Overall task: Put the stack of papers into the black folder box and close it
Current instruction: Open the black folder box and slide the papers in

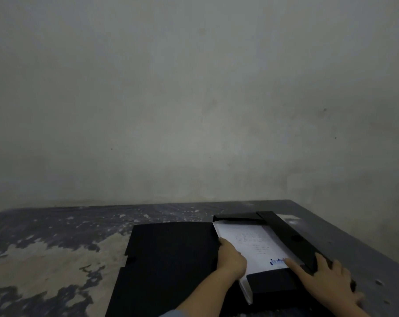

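Observation:
The black folder box lies open on the table, its lid spread flat to the left. The white stack of papers lies in the right half, framed by black flaps at the far end, the right side and the near end. My left hand rests on the stack's left edge, fingers curled down by the spine. My right hand lies spread on the right flap, its index finger touching the paper's near right corner beside blue print.
The table has a worn dark top with pale patches of peeled paint on the left. A bare grey wall stands close behind. The table's right edge runs diagonally just beyond the box.

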